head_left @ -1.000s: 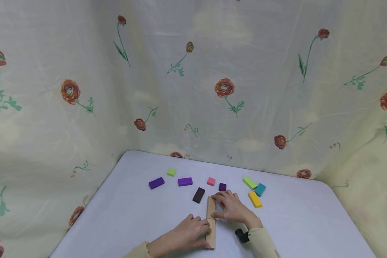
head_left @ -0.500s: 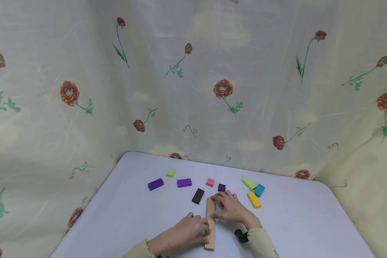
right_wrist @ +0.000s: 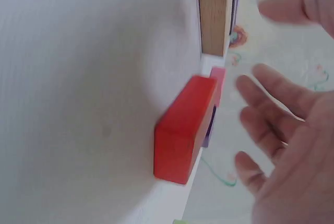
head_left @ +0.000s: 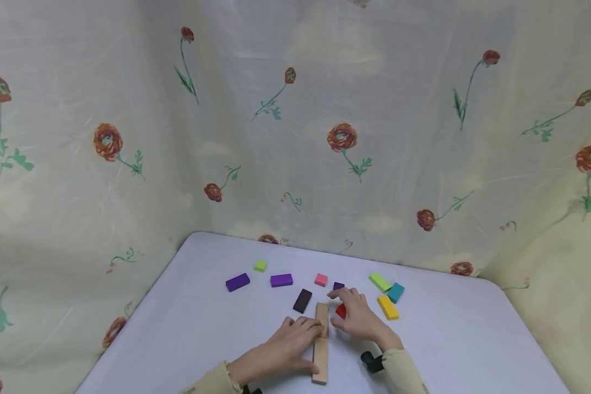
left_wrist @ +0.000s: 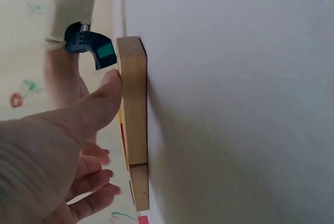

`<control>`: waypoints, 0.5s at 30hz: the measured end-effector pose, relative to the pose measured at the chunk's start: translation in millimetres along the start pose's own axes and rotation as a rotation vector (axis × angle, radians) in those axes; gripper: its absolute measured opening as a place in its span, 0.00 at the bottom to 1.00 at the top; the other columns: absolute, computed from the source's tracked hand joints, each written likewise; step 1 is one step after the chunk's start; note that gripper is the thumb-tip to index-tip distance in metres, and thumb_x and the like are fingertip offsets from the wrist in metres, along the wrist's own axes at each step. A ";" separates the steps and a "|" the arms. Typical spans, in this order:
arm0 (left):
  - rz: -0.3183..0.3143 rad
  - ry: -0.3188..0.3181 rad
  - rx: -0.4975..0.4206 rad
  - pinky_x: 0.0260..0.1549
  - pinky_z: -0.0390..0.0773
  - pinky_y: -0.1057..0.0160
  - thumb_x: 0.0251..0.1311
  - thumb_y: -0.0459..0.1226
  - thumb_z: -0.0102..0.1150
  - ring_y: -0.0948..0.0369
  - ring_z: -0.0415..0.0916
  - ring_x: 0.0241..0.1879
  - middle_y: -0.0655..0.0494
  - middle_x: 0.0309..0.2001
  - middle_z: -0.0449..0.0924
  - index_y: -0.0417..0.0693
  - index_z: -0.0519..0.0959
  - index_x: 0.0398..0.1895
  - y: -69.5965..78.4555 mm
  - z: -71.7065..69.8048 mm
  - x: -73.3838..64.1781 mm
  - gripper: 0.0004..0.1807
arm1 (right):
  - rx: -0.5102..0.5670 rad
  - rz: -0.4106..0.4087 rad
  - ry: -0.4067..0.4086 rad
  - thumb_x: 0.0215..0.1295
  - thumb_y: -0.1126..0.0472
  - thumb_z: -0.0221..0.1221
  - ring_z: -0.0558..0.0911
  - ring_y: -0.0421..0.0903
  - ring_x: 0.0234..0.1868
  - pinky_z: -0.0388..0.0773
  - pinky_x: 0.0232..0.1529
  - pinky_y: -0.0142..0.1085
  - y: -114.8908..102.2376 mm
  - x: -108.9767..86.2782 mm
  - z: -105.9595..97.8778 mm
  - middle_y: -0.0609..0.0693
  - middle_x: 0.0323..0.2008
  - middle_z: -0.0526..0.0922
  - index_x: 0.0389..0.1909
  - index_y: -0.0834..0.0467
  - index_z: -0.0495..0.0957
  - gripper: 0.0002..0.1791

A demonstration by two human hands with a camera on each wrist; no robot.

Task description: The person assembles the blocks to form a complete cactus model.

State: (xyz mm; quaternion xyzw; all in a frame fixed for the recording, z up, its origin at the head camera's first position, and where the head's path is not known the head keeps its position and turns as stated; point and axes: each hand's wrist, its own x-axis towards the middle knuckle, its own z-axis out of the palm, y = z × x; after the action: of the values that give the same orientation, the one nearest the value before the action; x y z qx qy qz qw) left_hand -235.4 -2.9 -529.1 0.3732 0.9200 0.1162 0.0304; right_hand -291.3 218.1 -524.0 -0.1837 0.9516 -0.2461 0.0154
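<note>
At lower centre, the left hand, loosely spread, touches the near wooden block with its thumb; the far wooden block abuts it, both pale, straight-edged, faintly grained. The right hand, fingers wide apart, is beside a bright red block. Farther right, a yellow block lies on the white tabletop.

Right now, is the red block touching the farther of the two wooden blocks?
Apart. The right wrist view shows it: a strip of white tabletop lies between the red block and the end of the farther wooden block.
</note>
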 end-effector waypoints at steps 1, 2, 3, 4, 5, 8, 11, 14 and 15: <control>-0.002 -0.003 -0.016 0.53 0.66 0.55 0.47 0.65 0.62 0.62 0.62 0.65 0.61 0.67 0.66 0.55 0.66 0.68 -1.0 -0.4 0.6 0.46 | 0.028 0.014 0.033 0.56 0.56 0.64 0.68 0.48 0.56 0.64 0.59 0.52 1.8 0.1 -1.5 0.48 0.55 0.75 0.57 0.53 0.72 0.26; -0.003 -0.007 -0.029 0.53 0.65 0.55 0.46 0.65 0.63 0.62 0.62 0.65 0.61 0.68 0.66 0.55 0.65 0.68 -2.2 -0.8 1.1 0.47 | 0.051 0.031 0.060 0.57 0.58 0.64 0.68 0.48 0.56 0.65 0.58 0.51 3.8 0.4 -2.9 0.48 0.54 0.75 0.56 0.52 0.72 0.25; -0.003 -0.014 -0.044 0.53 0.65 0.55 0.46 0.65 0.63 0.63 0.62 0.66 0.61 0.68 0.65 0.55 0.65 0.68 -3.4 -1.1 1.5 0.47 | 0.062 0.045 0.087 0.56 0.59 0.64 0.68 0.49 0.55 0.66 0.57 0.50 5.8 0.8 -4.4 0.47 0.53 0.75 0.55 0.52 0.72 0.24; -0.005 -0.022 -0.059 0.53 0.64 0.55 0.46 0.65 0.63 0.63 0.61 0.67 0.60 0.68 0.65 0.55 0.65 0.69 -4.7 -1.4 2.1 0.47 | 0.075 0.059 0.109 0.56 0.59 0.64 0.68 0.49 0.55 0.67 0.56 0.50 7.8 1.2 -6.0 0.47 0.52 0.75 0.55 0.51 0.73 0.24; -0.006 -0.033 -0.073 0.53 0.63 0.54 0.46 0.65 0.63 0.63 0.61 0.67 0.61 0.69 0.65 0.56 0.65 0.69 -6.0 -1.3 2.7 0.47 | 0.085 0.076 0.125 0.57 0.59 0.64 0.68 0.49 0.55 0.68 0.56 0.50 10.0 1.7 -7.4 0.47 0.52 0.75 0.54 0.50 0.72 0.23; -0.004 -0.062 -0.099 0.54 0.63 0.53 0.46 0.66 0.64 0.63 0.60 0.68 0.61 0.69 0.64 0.57 0.65 0.69 -8.7 -2.1 4.3 0.47 | 0.109 0.106 0.155 0.56 0.59 0.64 0.68 0.50 0.55 0.69 0.55 0.50 15.7 3.3 -10.7 0.46 0.51 0.75 0.54 0.49 0.72 0.23; -0.002 -0.095 -0.110 0.57 0.62 0.49 0.46 0.65 0.64 0.63 0.59 0.68 0.63 0.70 0.63 0.59 0.64 0.69 -9.3 -2.8 6.2 0.47 | 0.127 0.124 0.160 0.57 0.59 0.64 0.67 0.48 0.56 0.68 0.56 0.50 21.2 4.5 -12.0 0.45 0.52 0.75 0.55 0.48 0.71 0.24; -0.001 -0.121 -0.107 0.59 0.62 0.46 0.47 0.65 0.64 0.63 0.59 0.69 0.64 0.70 0.62 0.60 0.64 0.70 -8.0 -4.7 7.5 0.47 | 0.138 0.134 0.165 0.57 0.59 0.63 0.67 0.48 0.56 0.70 0.55 0.51 25.3 5.3 -12.9 0.47 0.53 0.74 0.56 0.49 0.70 0.25; -0.002 -0.127 -0.105 0.59 0.61 0.46 0.47 0.65 0.64 0.63 0.58 0.69 0.64 0.70 0.62 0.60 0.64 0.70 -7.5 -5.4 7.9 0.46 | 0.138 0.140 0.170 0.58 0.59 0.63 0.68 0.48 0.56 0.70 0.54 0.51 26.3 5.8 -13.4 0.47 0.53 0.74 0.56 0.49 0.70 0.24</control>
State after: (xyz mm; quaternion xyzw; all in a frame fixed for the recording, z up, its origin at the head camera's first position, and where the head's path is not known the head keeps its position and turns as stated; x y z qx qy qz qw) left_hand -247.0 -3.7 -525.4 0.3767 0.9092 0.1403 0.1082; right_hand -307.2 243.5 -524.4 -0.0940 0.9407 -0.3240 -0.0357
